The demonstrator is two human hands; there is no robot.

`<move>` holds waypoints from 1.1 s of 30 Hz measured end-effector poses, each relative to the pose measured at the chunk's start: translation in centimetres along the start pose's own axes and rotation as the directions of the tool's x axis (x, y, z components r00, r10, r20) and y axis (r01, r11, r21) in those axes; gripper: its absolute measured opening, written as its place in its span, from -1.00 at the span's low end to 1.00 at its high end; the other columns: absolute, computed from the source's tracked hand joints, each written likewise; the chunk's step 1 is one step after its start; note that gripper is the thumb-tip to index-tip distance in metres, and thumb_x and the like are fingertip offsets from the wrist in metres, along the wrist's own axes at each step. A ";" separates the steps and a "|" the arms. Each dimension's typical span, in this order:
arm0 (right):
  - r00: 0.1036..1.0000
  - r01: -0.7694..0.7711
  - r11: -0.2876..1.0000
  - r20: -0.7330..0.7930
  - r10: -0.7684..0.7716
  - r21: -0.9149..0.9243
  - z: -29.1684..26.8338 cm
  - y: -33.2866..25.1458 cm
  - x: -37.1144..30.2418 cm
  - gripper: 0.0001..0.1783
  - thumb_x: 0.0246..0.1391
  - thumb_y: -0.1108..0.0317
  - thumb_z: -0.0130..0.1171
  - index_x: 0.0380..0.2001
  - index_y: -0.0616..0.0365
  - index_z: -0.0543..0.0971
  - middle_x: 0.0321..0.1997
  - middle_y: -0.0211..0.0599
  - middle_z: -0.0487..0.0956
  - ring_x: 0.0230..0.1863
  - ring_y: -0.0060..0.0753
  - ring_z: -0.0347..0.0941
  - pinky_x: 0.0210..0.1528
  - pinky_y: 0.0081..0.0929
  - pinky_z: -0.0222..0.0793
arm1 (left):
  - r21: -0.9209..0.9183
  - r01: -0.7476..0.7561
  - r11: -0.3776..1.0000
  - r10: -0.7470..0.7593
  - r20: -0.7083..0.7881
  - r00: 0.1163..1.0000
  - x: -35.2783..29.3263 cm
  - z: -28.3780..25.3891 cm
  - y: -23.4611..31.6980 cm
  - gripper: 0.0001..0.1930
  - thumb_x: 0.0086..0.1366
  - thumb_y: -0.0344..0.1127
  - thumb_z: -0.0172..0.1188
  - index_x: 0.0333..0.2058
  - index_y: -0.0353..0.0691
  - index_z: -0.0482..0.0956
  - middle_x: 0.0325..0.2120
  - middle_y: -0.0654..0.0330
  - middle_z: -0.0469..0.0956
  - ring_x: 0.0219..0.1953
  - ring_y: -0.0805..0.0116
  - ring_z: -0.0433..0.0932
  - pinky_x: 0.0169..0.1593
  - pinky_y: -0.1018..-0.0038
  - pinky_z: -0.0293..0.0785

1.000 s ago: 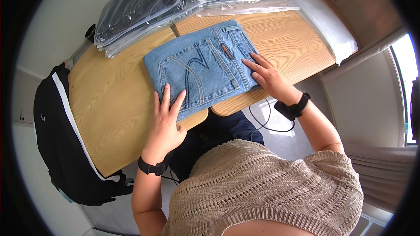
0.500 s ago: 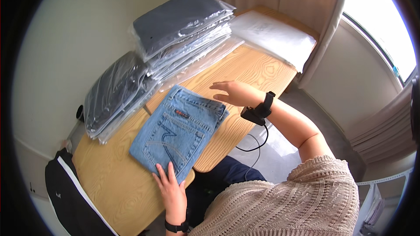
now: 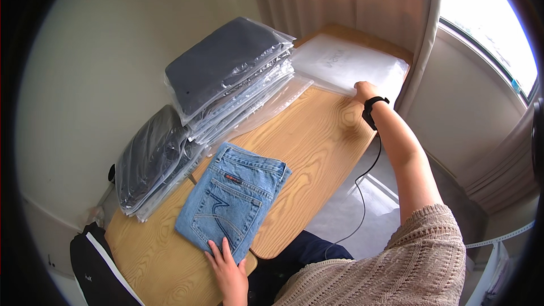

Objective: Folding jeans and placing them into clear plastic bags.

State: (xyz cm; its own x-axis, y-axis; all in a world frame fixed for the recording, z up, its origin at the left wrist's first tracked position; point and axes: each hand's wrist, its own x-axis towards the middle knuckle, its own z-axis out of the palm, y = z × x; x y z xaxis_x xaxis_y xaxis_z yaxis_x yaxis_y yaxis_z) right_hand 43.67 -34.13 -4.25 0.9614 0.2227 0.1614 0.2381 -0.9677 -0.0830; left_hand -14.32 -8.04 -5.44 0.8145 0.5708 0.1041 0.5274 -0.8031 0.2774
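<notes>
A pair of folded blue jeans (image 3: 226, 198) lies on the wooden table, its back pocket facing up. My left hand (image 3: 229, 272) rests flat on the near edge of the jeans, fingers spread. At the table's far right end, my right arm is stretched out to a stack of clear plastic bags (image 3: 345, 62). There my right hand (image 3: 366, 92) has its fingers curled at the stack's near edge, seemingly pinching a bag; the fingertips are partly hidden. A black strap with a small device and cable sits on the right wrist.
Bagged dark garments stand in a tall pile (image 3: 226, 68) at the back, with a lower bagged pile (image 3: 153, 158) left of it. Black fabric with a white stripe (image 3: 99, 266) hangs at the lower left. A cable (image 3: 362, 192) dangles beside the table (image 3: 311, 147).
My right hand has moved from above the jeans to the plastic bags at the far right, its fingers curling there. My left hand has stayed on the jeans. The view has tilted up.
</notes>
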 end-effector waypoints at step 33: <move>0.857 0.428 -0.160 -0.456 -0.239 0.889 -12.8 -14.6 -19.0 -0.70 0.29 0.26 -0.06 -0.16 0.27 0.51 0.27 -0.27 0.31 0.12 -0.51 0.24 0.21 -0.56 0.03 | -0.185 -0.027 0.982 0.038 0.055 0.998 1.3 -1.3 -1.1 -0.21 0.12 -0.22 0.28 0.28 -0.13 0.07 0.30 -0.25 -0.10 0.26 -0.49 -0.09 0.27 -0.05 0.04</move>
State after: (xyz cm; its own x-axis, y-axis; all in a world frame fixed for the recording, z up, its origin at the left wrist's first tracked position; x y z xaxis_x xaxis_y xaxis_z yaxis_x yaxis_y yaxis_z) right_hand 20.15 -25.73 6.46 0.7047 0.3679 0.6067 0.4962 0.3557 -0.7920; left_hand -14.12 -6.22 -4.38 0.8459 0.5298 0.0615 0.4513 -0.7725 0.4468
